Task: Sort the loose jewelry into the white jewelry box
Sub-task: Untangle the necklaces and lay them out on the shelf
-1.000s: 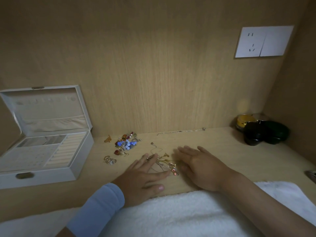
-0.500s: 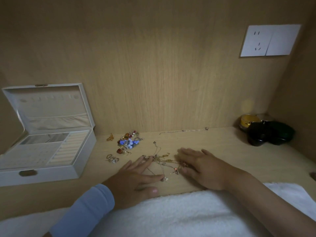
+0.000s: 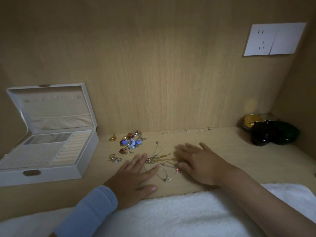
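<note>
your hands have drawn apart since a second ago, and the tangle of gold chains (image 3: 160, 161) now lies fanned out between them on the surface (image 3: 239, 159). your left hand (image 3: 135, 175) and right hand (image 3: 201, 163) both lie flat, fingers straight, gripping nothing. the white jewelry box (image 3: 51, 176) stands open at the left, its compartments seemingly bare. sorting looks barely begun: the chains, the bead cluster (image 3: 130, 142), the rings (image 3: 115, 158) and a thin chain (image 3: 184, 131) by the back wall are all left.

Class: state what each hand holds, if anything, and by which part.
Nothing is held. The left hand and right hand lie flat on either side of the tangled gold chains.
</note>
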### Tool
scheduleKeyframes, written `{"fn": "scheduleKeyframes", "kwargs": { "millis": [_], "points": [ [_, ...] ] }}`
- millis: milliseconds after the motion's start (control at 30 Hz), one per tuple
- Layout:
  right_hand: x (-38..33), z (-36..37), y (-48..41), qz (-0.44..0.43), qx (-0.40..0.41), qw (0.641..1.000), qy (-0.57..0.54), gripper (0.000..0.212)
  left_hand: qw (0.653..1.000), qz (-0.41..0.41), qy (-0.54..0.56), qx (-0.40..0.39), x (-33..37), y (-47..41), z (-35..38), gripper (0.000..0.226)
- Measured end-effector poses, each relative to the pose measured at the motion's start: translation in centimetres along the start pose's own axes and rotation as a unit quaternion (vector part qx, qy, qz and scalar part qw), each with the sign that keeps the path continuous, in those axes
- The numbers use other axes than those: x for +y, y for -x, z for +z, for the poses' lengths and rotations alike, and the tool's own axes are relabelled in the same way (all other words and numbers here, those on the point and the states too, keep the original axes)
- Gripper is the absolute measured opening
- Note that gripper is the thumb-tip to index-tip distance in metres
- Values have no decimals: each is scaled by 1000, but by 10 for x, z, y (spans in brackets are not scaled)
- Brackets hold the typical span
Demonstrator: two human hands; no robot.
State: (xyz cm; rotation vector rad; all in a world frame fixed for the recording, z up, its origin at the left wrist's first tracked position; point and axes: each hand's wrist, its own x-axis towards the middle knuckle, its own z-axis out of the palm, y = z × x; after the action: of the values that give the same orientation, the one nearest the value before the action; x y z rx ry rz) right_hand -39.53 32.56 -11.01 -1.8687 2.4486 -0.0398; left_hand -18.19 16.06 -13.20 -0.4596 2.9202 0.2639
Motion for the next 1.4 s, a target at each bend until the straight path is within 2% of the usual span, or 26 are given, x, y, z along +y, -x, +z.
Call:
{"fn": "scheduleKeyframes", "kwargs": {
  "millis": [100,167,267,367,533,633,733,833,900,1033,1100,1200,1400],
  "points": [
    [-25,0,-18,-53,-12,997,-48,56,999,-8,35,3,4,-2,-2,84],
    [-40,4,-29,-87,-36,993,-76,57,999,-13,40,14,4,-4,-1,91],
    [-39,13,-37,-81,-63,992,-70,60,999,-34,8,31,-1,-2,3,105],
    [-26,14,-29,-57,-64,995,-45,65,997,-55,25,42,-6,1,2,108],
    [-8,8,-14,-2,-40,999,16,67,997,-66,12,26,2,-10,-3,76],
    [-14,10,-14,-19,-21,1000,-9,66,997,-70,6,37,6,-23,-1,73],
    [-18,17,-16,-54,-40,997,-37,63,997,-63,7,34,5,-33,0,71],
    [-8,18,-14,-27,-62,997,-39,63,997,-70,15,25,4,-38,-4,70],
    [-1,15,-11,-18,-50,998,-41,63,996,-59,44,50,6,-37,-8,67],
    [-1,10,-4,-60,70,989,-117,50,976,34,104,186,16,-28,-12,52],
    [-5,8,-3,-95,114,977,-153,31,971,71,116,195,21,-25,-11,45],
    [-12,9,-4,-115,110,967,-197,12,973,90,110,184,25,-22,-5,43],
    [-10,14,-7,-100,110,968,-204,6,969,74,108,208,23,-17,-5,42]
  ]
}}
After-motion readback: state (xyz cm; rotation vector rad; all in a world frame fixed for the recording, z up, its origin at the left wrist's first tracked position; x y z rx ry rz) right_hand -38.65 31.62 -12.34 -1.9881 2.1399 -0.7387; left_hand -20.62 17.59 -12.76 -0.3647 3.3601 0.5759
